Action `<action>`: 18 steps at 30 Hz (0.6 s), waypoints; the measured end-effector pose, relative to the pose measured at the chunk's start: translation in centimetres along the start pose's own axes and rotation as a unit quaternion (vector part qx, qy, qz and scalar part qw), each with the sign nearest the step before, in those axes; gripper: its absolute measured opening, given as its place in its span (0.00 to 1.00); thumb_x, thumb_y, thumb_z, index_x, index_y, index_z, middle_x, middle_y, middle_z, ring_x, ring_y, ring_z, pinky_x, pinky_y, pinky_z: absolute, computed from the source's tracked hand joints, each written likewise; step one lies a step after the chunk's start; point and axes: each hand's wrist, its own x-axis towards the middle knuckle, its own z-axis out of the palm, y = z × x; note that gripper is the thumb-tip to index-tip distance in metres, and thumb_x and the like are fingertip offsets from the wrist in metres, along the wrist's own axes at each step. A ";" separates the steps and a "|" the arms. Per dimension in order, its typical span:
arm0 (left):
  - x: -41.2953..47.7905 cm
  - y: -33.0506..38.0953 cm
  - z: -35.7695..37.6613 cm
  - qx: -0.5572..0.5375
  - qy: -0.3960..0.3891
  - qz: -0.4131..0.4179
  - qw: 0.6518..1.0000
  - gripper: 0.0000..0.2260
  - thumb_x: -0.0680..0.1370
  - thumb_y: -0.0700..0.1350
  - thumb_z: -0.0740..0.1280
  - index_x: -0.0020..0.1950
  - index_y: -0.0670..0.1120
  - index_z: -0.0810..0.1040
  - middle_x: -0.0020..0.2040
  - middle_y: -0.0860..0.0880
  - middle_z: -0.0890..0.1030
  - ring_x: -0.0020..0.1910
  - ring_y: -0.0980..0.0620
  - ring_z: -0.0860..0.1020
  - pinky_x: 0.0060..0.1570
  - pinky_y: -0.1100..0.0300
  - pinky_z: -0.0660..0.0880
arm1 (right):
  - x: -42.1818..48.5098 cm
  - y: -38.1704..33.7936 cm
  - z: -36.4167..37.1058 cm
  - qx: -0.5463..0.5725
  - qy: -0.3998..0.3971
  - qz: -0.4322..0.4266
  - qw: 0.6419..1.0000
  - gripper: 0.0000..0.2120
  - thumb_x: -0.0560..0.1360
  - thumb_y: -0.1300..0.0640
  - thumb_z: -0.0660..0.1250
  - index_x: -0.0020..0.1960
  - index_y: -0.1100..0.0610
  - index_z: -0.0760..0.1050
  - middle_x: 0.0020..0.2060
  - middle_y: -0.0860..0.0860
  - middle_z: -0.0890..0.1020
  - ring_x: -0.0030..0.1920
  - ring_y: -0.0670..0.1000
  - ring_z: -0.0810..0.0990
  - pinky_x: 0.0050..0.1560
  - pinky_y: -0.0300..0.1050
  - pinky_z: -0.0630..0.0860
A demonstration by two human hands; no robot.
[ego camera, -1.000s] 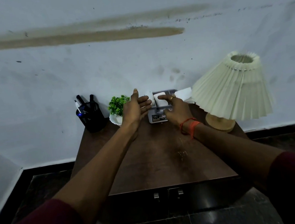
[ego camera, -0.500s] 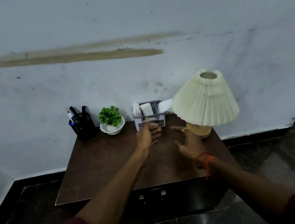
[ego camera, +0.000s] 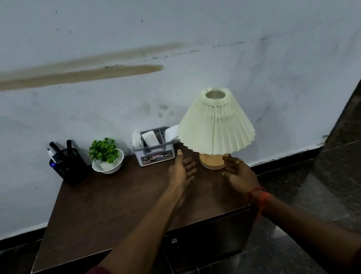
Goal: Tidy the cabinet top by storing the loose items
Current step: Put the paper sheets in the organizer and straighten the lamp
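Looking down from the head view, both hands are stretched out over the dark brown desk (ego camera: 115,208), apart from each other and holding nothing. The left hand (ego camera: 182,170) has relaxed, straight fingers and its thumb up, just in front of the right corner of the grey organiser box (ego camera: 156,154). The right hand (ego camera: 239,171) is also loose, with the palm turned inward, just beside the wooden base (ego camera: 213,161) of the lamp (ego camera: 215,123). An orange thread (ego camera: 259,197) goes around the right wrist.

The organiser box stands at the back edge of the desk, against the wall (ego camera: 252,25). White items (ego camera: 150,138) stand upright in its compartments, and what they are I cannot tell. The pleated cream shade of the lamp hides the right end of the box. To the left of the box there is a potted plant (ego camera: 105,151) in a white bowl, then a black pen holder (ego camera: 69,165) with pens. A long brown streak (ego camera: 63,78) crosses the wall. The dark tiled floor (ego camera: 351,184) shows on the right.
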 end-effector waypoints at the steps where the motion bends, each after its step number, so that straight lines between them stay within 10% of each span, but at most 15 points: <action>1: 0.0 -0.1 0.1 -0.008 -0.003 -0.003 1.000 0.27 0.82 0.59 0.52 0.67 0.39 0.74 0.66 0.41 0.77 0.64 0.42 0.75 0.63 0.51 0.69 | 0.3 0.1 -0.1 0.029 0.007 0.015 0.999 0.23 0.73 0.68 0.66 0.66 0.55 0.72 0.63 0.53 0.77 0.64 0.50 0.76 0.68 0.45 0.69; 9: 1.0 -0.9 1.2 -0.109 -0.029 -0.068 0.991 0.33 0.79 0.64 0.52 0.73 0.41 0.67 0.71 0.42 0.71 0.71 0.43 0.68 0.70 0.51 0.62 | 2.4 -0.5 0.8 0.323 0.029 0.165 0.931 0.19 0.80 0.58 0.58 0.70 0.55 0.68 0.66 0.53 0.74 0.68 0.53 0.72 0.63 0.51 0.71; 18: 3.3 -1.5 2.4 -0.128 -0.039 -0.084 0.987 0.35 0.78 0.66 0.52 0.74 0.42 0.64 0.73 0.42 0.68 0.73 0.44 0.66 0.74 0.50 0.60 | 4.3 -0.3 1.3 0.366 0.053 0.201 0.907 0.08 0.79 0.56 0.57 0.55 0.52 0.74 0.56 0.51 0.77 0.56 0.49 0.75 0.63 0.50 0.72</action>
